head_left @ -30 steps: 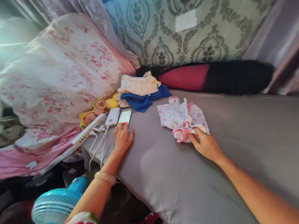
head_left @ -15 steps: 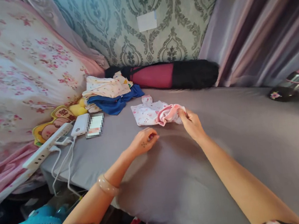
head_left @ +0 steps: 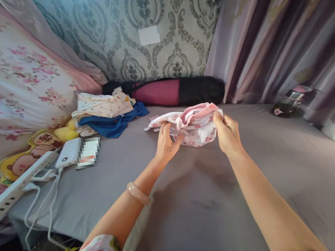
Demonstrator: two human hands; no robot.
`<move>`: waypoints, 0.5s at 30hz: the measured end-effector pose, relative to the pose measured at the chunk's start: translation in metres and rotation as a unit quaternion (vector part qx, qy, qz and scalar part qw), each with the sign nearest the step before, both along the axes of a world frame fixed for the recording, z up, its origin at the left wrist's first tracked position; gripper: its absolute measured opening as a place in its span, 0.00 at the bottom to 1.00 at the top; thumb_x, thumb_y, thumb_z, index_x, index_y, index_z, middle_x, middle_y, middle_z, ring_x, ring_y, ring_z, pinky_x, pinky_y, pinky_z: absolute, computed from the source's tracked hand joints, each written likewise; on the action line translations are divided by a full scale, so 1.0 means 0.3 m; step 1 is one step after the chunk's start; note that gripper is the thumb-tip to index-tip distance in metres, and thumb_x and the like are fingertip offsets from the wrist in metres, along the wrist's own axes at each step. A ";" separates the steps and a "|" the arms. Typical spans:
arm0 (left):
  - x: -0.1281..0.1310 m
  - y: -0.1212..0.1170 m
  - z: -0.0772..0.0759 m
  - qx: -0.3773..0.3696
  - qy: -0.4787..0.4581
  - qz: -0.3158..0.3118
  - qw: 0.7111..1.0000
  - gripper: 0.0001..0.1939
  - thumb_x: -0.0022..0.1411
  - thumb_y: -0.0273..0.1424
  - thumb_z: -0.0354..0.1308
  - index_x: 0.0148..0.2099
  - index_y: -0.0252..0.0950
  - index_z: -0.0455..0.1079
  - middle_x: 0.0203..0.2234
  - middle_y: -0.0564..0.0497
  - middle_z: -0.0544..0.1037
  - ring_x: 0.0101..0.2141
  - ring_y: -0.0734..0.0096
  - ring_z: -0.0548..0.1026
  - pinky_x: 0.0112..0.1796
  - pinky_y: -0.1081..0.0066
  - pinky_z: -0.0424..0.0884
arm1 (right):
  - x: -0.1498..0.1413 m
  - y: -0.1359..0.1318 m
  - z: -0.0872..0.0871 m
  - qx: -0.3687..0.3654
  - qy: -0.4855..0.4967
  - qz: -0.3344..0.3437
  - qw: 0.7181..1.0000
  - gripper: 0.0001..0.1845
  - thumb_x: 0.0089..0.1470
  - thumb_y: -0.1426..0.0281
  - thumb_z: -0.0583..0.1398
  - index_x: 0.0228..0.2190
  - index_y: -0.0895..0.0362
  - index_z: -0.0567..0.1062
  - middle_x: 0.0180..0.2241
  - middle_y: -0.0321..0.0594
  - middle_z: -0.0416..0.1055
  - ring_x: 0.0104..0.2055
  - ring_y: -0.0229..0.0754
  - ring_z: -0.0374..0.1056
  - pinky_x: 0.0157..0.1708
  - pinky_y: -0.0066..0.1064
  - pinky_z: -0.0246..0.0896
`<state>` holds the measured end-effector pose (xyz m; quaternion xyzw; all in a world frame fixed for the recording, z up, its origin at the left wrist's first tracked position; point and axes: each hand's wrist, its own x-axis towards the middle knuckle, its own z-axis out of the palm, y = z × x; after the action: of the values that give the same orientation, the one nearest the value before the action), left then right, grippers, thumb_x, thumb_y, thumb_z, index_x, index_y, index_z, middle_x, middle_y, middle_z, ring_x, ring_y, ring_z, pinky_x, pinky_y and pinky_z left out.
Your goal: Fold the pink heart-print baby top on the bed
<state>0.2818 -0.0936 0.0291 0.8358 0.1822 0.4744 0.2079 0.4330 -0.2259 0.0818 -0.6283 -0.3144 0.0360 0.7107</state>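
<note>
A small white garment with pink print and pink trim (head_left: 192,123) hangs a little above the grey bed sheet (head_left: 201,195), held between both hands. My left hand (head_left: 166,143) grips its left side, fingers curled into the cloth. My right hand (head_left: 227,132) pinches its right edge between thumb and fingers. A pale bangle sits on my left wrist.
A stack of folded clothes (head_left: 103,109) with a blue piece lies at the back left. A power bank (head_left: 67,152), a phone (head_left: 88,152) and a power strip (head_left: 12,188) with white cables lie left. A red and black bolster (head_left: 178,92) lines the wall. A metal pot (head_left: 298,96) stands right.
My left hand moved from the sheet near the phone to the garment. Both hands have lifted the garment off the sheet. The view has swung to the right.
</note>
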 end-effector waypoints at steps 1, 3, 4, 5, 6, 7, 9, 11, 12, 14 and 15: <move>0.018 -0.004 0.009 -0.012 -0.002 -0.004 1.000 0.21 0.58 0.34 0.62 0.52 0.39 0.60 0.52 0.41 0.68 0.56 0.57 0.66 0.54 0.56 0.64 | 0.004 -0.002 0.006 0.011 0.009 0.004 1.000 0.25 0.51 0.47 0.59 0.20 0.54 0.62 0.18 0.28 0.52 0.21 0.33 0.51 0.20 0.26 0.47; 0.053 -0.013 0.027 -0.035 -0.003 -0.017 0.999 0.17 0.58 0.33 0.61 0.48 0.39 0.62 0.49 0.43 0.70 0.52 0.59 0.68 0.51 0.59 0.66 | 0.010 -0.008 0.019 0.028 0.028 0.015 0.999 0.24 0.51 0.47 0.60 0.22 0.54 0.66 0.18 0.28 0.55 0.21 0.33 0.55 0.21 0.27 0.50; 0.068 -0.019 0.035 -0.048 -0.003 -0.024 0.999 0.14 0.58 0.32 0.60 0.46 0.39 0.63 0.47 0.44 0.71 0.51 0.60 0.70 0.50 0.61 0.67 | 0.012 -0.012 0.026 0.035 0.035 0.020 0.999 0.23 0.50 0.47 0.61 0.23 0.54 0.68 0.19 0.28 0.57 0.22 0.34 0.56 0.22 0.27 0.52; 0.082 -0.024 0.041 -0.062 -0.003 -0.031 0.998 0.12 0.59 0.30 0.59 0.45 0.38 0.64 0.46 0.46 0.72 0.49 0.61 0.71 0.48 0.62 0.68 | 0.015 -0.016 0.032 0.041 0.039 0.023 0.998 0.22 0.50 0.48 0.61 0.24 0.54 0.69 0.19 0.29 0.59 0.22 0.34 0.57 0.22 0.27 0.53; 0.095 -0.030 0.047 -0.076 -0.004 -0.037 0.996 0.11 0.59 0.29 0.58 0.45 0.39 0.64 0.44 0.47 0.72 0.47 0.62 0.71 0.48 0.63 0.68 | 0.018 -0.021 0.039 0.047 0.041 0.025 0.998 0.22 0.49 0.48 0.62 0.25 0.55 0.70 0.20 0.29 0.60 0.23 0.34 0.59 0.23 0.27 0.54; 0.105 -0.034 0.051 -0.089 -0.005 -0.044 0.995 0.11 0.59 0.27 0.57 0.45 0.39 0.65 0.43 0.48 0.73 0.46 0.63 0.72 0.47 0.63 0.68 | 0.023 -0.027 0.046 0.053 0.042 0.024 0.997 0.21 0.49 0.49 0.62 0.25 0.55 0.71 0.20 0.30 0.62 0.23 0.35 0.60 0.24 0.27 0.56; 0.119 -0.041 0.055 -0.108 -0.004 -0.063 0.992 0.13 0.59 0.24 0.54 0.47 0.39 0.66 0.43 0.48 0.74 0.46 0.64 0.72 0.47 0.64 0.68 | 0.034 -0.040 0.060 0.062 0.039 0.014 0.997 0.20 0.49 0.50 0.62 0.25 0.55 0.72 0.21 0.31 0.64 0.25 0.35 0.62 0.25 0.28 0.58; 0.124 -0.043 0.056 -0.122 0.010 -0.077 0.990 0.14 0.59 0.21 0.51 0.46 0.39 0.67 0.44 0.47 0.74 0.47 0.64 0.71 0.46 0.64 0.69 | 0.049 -0.057 0.076 0.063 0.037 0.002 0.997 0.20 0.50 0.50 0.62 0.25 0.55 0.72 0.22 0.31 0.65 0.26 0.36 0.63 0.26 0.29 0.59; 0.123 -0.042 0.057 -0.130 0.019 -0.076 0.988 0.14 0.59 0.21 0.50 0.45 0.38 0.68 0.44 0.47 0.73 0.47 0.63 0.71 0.45 0.65 0.70 | 0.057 -0.068 0.084 0.060 0.037 -0.005 0.998 0.20 0.50 0.50 0.62 0.25 0.54 0.72 0.22 0.32 0.66 0.26 0.37 0.64 0.26 0.29 0.60; 0.116 -0.035 0.063 -0.158 0.031 -0.065 0.985 0.12 0.59 0.22 0.48 0.42 0.37 0.70 0.42 0.46 0.72 0.44 0.64 0.71 0.41 0.66 0.71 | 0.071 -0.092 0.103 0.045 0.040 -0.015 0.998 0.19 0.48 0.50 0.63 0.25 0.54 0.72 0.23 0.33 0.67 0.27 0.38 0.65 0.26 0.30 0.61; 0.110 -0.030 0.070 -0.180 0.030 -0.061 0.981 0.12 0.59 0.23 0.48 0.42 0.37 0.71 0.40 0.46 0.72 0.41 0.65 0.72 0.39 0.67 0.71 | 0.076 -0.106 0.113 0.035 0.041 -0.017 0.998 0.19 0.47 0.50 0.63 0.26 0.54 0.73 0.24 0.33 0.69 0.28 0.39 0.66 0.27 0.31 0.62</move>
<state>0.3148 -0.1025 0.0500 0.8081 0.2195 0.3949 0.3779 0.4558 -0.2577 0.1158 -0.6066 -0.2757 0.0385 0.7447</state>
